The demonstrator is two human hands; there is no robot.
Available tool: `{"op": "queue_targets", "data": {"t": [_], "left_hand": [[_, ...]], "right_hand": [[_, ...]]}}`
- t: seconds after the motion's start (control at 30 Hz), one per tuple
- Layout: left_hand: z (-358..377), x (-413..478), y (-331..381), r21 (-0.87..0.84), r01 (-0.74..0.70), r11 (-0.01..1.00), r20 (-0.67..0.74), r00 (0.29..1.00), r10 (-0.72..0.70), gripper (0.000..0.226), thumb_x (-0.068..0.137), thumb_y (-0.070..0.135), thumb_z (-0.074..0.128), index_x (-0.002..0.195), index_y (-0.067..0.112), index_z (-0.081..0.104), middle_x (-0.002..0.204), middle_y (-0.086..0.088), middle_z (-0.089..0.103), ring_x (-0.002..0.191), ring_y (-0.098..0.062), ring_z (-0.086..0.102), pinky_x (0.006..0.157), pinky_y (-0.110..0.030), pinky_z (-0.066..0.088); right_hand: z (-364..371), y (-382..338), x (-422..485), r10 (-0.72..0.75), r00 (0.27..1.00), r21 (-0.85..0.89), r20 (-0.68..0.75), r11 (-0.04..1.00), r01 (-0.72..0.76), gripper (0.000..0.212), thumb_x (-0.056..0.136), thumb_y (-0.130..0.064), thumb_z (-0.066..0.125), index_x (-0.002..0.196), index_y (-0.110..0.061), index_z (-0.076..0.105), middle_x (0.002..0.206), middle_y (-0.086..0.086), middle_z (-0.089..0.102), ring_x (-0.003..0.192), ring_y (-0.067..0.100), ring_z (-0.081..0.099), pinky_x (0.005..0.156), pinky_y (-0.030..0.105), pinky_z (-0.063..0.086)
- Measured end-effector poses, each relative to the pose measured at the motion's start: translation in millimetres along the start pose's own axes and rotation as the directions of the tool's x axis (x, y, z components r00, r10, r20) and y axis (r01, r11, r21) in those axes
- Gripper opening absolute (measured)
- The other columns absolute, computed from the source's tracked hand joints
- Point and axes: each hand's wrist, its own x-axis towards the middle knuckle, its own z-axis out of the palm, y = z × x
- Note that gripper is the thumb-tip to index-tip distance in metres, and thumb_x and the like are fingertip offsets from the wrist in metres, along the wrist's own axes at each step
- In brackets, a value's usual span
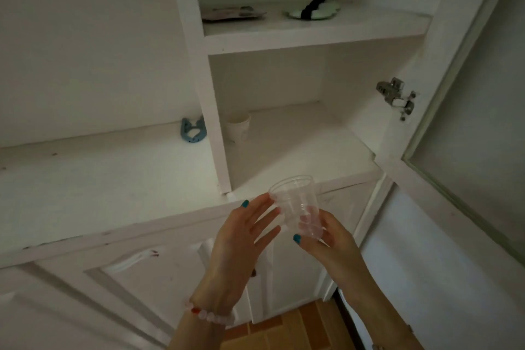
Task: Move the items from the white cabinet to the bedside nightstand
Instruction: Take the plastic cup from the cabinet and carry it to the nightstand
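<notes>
Both hands are on a clear plastic cup right in front of the white cabinet. The cup is off the shelves, held in the air just past the front edge of the lower shelf, and it's tipped so its mouth faces up and toward the cabinet.

The right hand has the actual grip, with its fingers and thumb wrapped round the bottom end of the cup. The left hand is flat, fingers straight and spread a bit, with just the fingertips touching the cup's side near the rim. There's teal polish on the nails and a pale bead bracelet on the left wrist.

Stuff in the cabinet:
- a white paper cup stands upright at the back left corner of the lower shelf, close to the divider
- on the upper shelf there's a flat dark tray-ish thing on the left and a light green plate toward the middle, with a black strap-like item lying across it; I can't tell what that is

A small blue object sits at the back of the counter on the left, beside the divider. The cabinet door is swung open on the right, with its metal hinge showing. Below are the closed lower doors and a bit of orange tiled floor.
</notes>
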Motion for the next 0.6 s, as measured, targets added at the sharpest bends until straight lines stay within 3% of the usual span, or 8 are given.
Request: {"op": "queue_targets", "data": {"t": [0.33, 0.4, 0.5, 0.6], "left_hand": [[-29.5, -70.6, 8.6, -0.004, -0.183, 0.983, -0.23, 0.957, 0.177, 0.05, 0.084, 0.033, 0.042, 0.124, 0.006, 0.056, 0.122, -0.009, 0.065, 0.115, -0.026, 0.06, 0.101, -0.048, 0.042], [-31.0, -88.3, 5.3, -0.007, -0.221, 0.975, -0.291, 0.933, 0.209, 0.05, 0.081, 0.033, 0.045, 0.122, 0.007, 0.057, 0.122, -0.009, 0.065, 0.113, -0.026, 0.061, 0.1, -0.046, 0.043], [-31.0, -117.0, -5.6, -0.007, -0.263, 0.965, -0.378, 0.894, 0.241, 0.05, 0.082, 0.033, 0.045, 0.123, 0.006, 0.057, 0.123, -0.009, 0.064, 0.113, -0.026, 0.061, 0.097, -0.045, 0.046], [-30.2, -152.0, -20.0, 0.022, -0.296, 0.955, -0.451, 0.849, 0.273, 0.052, 0.085, 0.033, 0.044, 0.127, 0.004, 0.054, 0.124, -0.01, 0.063, 0.113, -0.026, 0.061, 0.097, -0.046, 0.048]], "right_hand": [[41.7, -0.9, -21.6, -0.108, 0.958, -0.094, 0.267, 0.986, 0.138, 0.054, 0.078, -0.027, 0.072, 0.126, -0.032, 0.048, 0.117, -0.018, 0.057, 0.103, -0.003, 0.054, 0.063, 0.005, 0.046], [45.8, 0.4, -30.4, -0.118, 0.934, -0.085, 0.336, 0.984, 0.155, 0.057, 0.079, -0.026, 0.072, 0.13, -0.028, 0.047, 0.121, -0.014, 0.057, 0.105, -0.001, 0.054, 0.07, 0.008, 0.049], [46.3, 5.0, -46.2, -0.116, 0.896, -0.099, 0.428, 0.98, 0.175, 0.06, 0.078, -0.03, 0.072, 0.132, -0.029, 0.046, 0.124, -0.014, 0.056, 0.112, 0.006, 0.053, 0.093, 0.025, 0.048], [48.8, 13.4, -65.9, -0.14, 0.852, -0.109, 0.505, 0.969, 0.223, 0.058, 0.078, -0.031, 0.072, 0.129, -0.034, 0.045, 0.119, -0.018, 0.053, 0.11, 0.004, 0.051, 0.093, 0.024, 0.044]]}}
